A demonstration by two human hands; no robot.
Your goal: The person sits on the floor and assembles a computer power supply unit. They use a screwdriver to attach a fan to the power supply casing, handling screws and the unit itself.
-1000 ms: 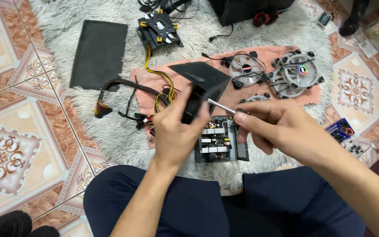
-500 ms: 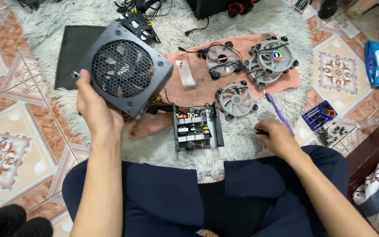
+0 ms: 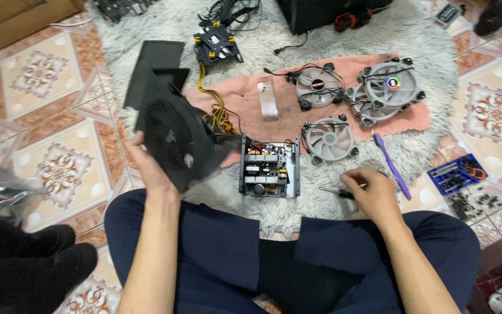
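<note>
Here your left hand (image 3: 152, 168) gripped the black fan cover (image 3: 172, 139) by its lower edge, fingers curled round the rim and thumb on the near face, holding it tilted above the left edge of the shaggy rug (image 3: 146, 23), just left of the opened power supply (image 3: 269, 167). The cover looked like stamped sheet metal with a fan behind a wire grille: stiff, fairly light, but lopsided, so the rim grip you had seemed the sound one. I judged the grille and blades the parts to keep fingers off, and the cut edges likely sharp. A bundle of yellow and black wires (image 3: 219, 113) ran near it toward the pink cloth (image 3: 245, 102); whether they tethered the cover, I could not tell.

Your right hand (image 3: 373, 195) rested palm down on the rug's near edge, fingers closed loosely over a small screwdriver (image 3: 335, 191), thin, hard and apt to roll. A purple pry tool (image 3: 391, 163) lay just beside that hand.

The power supply sat between your hands, its board exposed: rigid in the case, delicate on top, best taken by the metal side walls. Three pale case fans (image 3: 326, 139) lay on the cloth's far right corner.
</note>
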